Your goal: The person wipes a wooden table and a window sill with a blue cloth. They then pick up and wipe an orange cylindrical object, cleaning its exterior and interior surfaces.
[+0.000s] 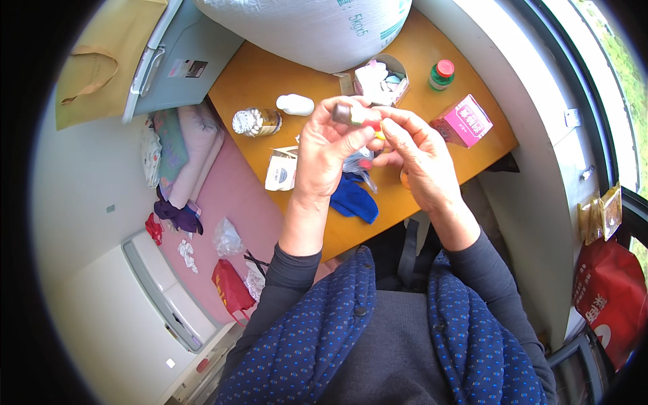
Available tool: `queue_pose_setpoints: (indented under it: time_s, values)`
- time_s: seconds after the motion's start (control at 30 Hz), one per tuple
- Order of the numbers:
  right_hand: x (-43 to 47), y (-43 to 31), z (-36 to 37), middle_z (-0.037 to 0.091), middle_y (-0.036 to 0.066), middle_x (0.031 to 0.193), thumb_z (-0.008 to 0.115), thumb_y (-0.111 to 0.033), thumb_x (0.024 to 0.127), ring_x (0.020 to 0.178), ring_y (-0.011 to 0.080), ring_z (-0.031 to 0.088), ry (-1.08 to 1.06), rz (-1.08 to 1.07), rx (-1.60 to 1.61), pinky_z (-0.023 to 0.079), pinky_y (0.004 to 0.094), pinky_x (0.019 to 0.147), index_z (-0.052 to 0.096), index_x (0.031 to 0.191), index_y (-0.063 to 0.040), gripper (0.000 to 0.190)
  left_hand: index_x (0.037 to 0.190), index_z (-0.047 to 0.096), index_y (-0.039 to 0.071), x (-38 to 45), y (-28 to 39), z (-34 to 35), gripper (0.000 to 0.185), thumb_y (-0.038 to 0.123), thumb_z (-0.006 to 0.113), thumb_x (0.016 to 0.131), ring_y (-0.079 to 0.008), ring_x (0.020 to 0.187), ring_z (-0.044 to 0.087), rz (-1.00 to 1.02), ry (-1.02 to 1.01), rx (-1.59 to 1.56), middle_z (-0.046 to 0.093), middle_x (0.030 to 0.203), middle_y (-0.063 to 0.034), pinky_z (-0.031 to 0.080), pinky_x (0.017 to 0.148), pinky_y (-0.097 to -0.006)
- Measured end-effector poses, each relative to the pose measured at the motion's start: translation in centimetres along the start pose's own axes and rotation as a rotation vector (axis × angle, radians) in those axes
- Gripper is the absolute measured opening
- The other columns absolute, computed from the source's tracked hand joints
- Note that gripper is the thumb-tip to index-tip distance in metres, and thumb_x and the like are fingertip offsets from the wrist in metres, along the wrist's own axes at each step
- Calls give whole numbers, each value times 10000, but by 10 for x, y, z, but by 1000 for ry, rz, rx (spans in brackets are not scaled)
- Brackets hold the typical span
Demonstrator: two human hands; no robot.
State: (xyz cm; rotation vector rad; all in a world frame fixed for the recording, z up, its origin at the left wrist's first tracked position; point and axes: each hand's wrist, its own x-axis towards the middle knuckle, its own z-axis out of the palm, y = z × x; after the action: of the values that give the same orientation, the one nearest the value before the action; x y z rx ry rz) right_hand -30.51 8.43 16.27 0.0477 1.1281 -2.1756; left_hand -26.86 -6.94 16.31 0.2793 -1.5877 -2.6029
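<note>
Above the table, my left hand (324, 157) holds a small object (343, 114) with a dark brown rounded end and a red part with a touch of green. My right hand (430, 167) pinches at a small yellow piece (380, 134) at the red end; whether the two are joined is hidden by my fingers. Just below my hands is a clear plastic bag (357, 162) with something red in it. A blue cloth (354, 200) lies partly under the bag. Something orange (404, 179) shows beside my right hand, mostly covered.
On the wooden table (314, 238) are a jar of white pieces (257, 122), a white bottle (295, 105), a small white box (281, 169), an open carton (382, 81), a red-capped green jar (441, 75) and a pink box (463, 121). A large white sack (314, 30) occupies the back.
</note>
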Motion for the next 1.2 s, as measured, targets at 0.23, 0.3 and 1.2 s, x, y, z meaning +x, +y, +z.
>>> queue_pose_setpoints:
  time_s: [0.23,0.3,1.2]
  values:
    - [-1,17,-16,640,18,951,666,-242,914,758,51,550,56,100,126,435,163,637,619,1118,-24,302,1177,583,43,-3,-7,-4,394,-27,713,811,-150,1033,601,-130,-88,189,591,1165,-69,486,939,-312]
    - [3,18,-23,638,14,936,672,-235,910,721,42,522,91,117,181,424,157,622,620,1101,-20,292,1249,524,18,9,-6,-15,421,35,684,860,-135,1059,564,6,-160,226,601,1153,-71,449,949,-286]
    - [31,26,-53,625,32,954,663,-189,915,739,45,538,210,229,167,456,154,618,586,1128,-17,285,1092,613,133,147,-72,-42,273,174,598,823,-353,873,659,31,-354,1969,642,985,-130,533,783,-461]
